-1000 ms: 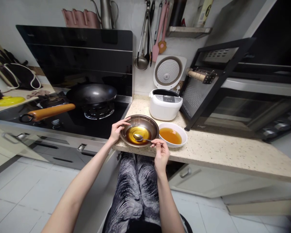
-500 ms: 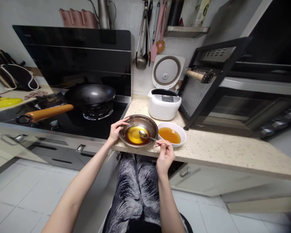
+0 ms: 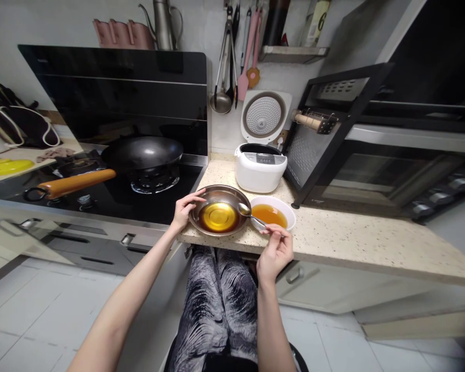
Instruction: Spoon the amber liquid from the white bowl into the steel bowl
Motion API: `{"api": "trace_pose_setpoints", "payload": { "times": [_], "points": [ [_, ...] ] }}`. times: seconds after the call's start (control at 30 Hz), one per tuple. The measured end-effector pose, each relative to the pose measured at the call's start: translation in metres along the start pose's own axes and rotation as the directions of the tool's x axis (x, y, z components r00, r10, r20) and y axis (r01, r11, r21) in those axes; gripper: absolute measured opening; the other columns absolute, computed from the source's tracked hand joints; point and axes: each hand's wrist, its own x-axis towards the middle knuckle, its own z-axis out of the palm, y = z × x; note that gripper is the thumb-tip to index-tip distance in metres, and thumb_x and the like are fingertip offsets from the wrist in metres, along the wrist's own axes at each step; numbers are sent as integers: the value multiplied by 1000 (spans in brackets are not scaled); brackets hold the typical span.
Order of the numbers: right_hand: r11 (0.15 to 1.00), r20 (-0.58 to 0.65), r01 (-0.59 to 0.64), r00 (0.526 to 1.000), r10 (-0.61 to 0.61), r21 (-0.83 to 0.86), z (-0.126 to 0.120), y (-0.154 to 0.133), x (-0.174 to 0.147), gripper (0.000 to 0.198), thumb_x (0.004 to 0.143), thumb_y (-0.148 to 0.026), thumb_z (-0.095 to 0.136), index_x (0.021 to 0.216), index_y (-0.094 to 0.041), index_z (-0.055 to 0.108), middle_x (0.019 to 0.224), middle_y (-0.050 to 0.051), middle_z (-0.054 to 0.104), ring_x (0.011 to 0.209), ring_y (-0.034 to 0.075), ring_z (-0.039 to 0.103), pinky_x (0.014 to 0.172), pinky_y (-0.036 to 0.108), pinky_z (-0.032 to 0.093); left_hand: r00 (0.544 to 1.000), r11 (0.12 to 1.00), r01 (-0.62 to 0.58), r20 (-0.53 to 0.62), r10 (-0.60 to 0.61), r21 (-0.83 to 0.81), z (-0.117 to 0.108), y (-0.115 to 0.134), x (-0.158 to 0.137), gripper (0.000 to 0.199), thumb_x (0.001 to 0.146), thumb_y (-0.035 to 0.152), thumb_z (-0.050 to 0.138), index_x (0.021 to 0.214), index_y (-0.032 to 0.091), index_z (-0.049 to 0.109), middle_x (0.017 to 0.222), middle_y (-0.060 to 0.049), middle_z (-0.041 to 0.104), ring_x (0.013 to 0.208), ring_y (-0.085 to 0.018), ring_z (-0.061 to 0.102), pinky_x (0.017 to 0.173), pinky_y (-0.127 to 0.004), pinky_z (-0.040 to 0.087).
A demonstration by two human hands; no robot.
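Observation:
A steel bowl (image 3: 213,196) with amber liquid (image 3: 219,217) sits at the front edge of the speckled counter (image 3: 352,243). My left hand (image 3: 183,209) grips its left rim. My right hand (image 3: 276,250) holds a metal spoon (image 3: 248,213) by the handle; the spoon's head hovers over the bowl's right rim, between it and a white bowl (image 3: 287,209) of orange-brown liquid just to the right.
A white rice cooker (image 3: 260,165) with its lid up stands behind the bowls. A black wok (image 3: 141,152) with an orange handle sits on the gas hob to the left. An open oven door (image 3: 333,121) juts out on the right. Utensils (image 3: 232,62) hang on the wall.
My right hand has drawn the spoon out of the steel bowl's liquid and moved it right, up to the bowl's right rim. My left hand stayed on the rim.

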Motion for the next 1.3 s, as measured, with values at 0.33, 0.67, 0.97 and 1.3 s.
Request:
{"api": "trace_pose_setpoints", "payload": {
  "times": [0.33, 0.67, 0.97, 1.3],
  "points": [
    [999, -98, 25, 995, -28, -32, -8, 2, 9, 21, 102, -38, 56, 95, -19, 62, 92, 5, 65, 75, 14, 64, 73, 31, 57, 1000, 1000, 0, 4, 0, 11, 0, 3, 0, 36, 71, 18, 53, 89, 22, 84, 131, -6, 74, 132, -34, 64, 121, -54, 42],
    [996, -126, 54, 990, -63, -76, -12, 9, 13, 20, 102, -37, 57, 93, -19, 63, 91, 4, 66, 74, 14, 64, 75, 32, 55, 1000, 1000, -1, 0, 1, 9, 0, 2, 0, 35, 72, 18, 54, 89, 22, 84, 132, -6, 74, 132, -35, 64, 121, -54, 42],
    [816, 249, 517, 852, -461, -257, -23, 23, 15, 16, 102, -25, 54, 94, -24, 67, 85, 4, 71, 82, 20, 68, 79, 38, 54, 1000, 1000, -3, -2, 3, 8, 0, 2, 0, 36, 72, 18, 53, 89, 22, 84, 133, -6, 74, 133, -34, 64, 121, -54, 42],
    [728, 537, 650, 702, -468, -215, -28, 19, 18, 29, 99, -8, 46, 99, -23, 70, 90, 7, 74, 82, 20, 64, 75, 36, 51, 1000, 1000, -1, 1, 1, 3, 0, 0, 0, 36, 72, 17, 53, 89, 21, 84, 133, -6, 74, 133, -33, 64, 121, -52, 42]
  ]
}}
